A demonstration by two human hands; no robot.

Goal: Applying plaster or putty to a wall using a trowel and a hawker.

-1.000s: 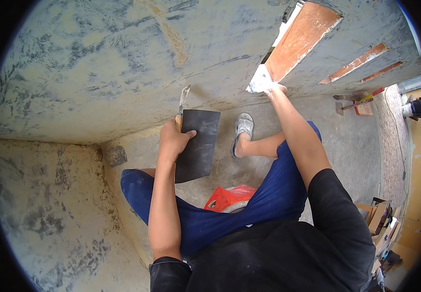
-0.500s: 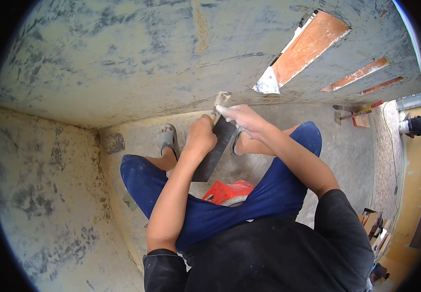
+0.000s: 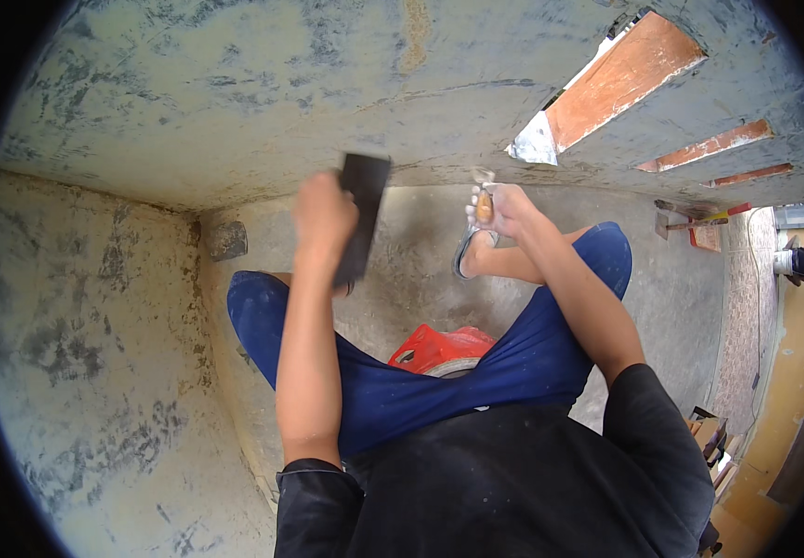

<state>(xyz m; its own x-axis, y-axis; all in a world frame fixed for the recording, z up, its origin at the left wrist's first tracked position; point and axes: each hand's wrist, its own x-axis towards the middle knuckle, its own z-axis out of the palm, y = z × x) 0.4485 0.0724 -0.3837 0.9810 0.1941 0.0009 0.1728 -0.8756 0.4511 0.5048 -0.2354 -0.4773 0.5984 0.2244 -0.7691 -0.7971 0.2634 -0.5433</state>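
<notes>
My left hand (image 3: 324, 219), slightly blurred, is closed round a flat dark rectangular plastering trowel (image 3: 365, 206), its blade raised on edge close to the wall ahead. To the right, my right hand (image 3: 506, 210) grips a small scraper with a wooden handle (image 3: 484, 206). Pale plaster coats some of that hand's fingers, and a pale lump shows at the scraper's far end. The two tools are apart. In front of both hands rises a grey-green wall (image 3: 263, 121) with dark smears.
I sit low on a red plastic seat or container (image 3: 432, 346), knees spread. A second rough wall (image 3: 95, 372) stands at left. Orange-brown panels (image 3: 620, 84) show through openings in the wall ahead. Tools with a red and yellow handle (image 3: 723, 214) lie far right on the concrete floor (image 3: 672, 307).
My hands have moved apart: the left has gone left with the trowel, the right to the right with the scraper. The trowel no longer touches or overlaps the scraper.
</notes>
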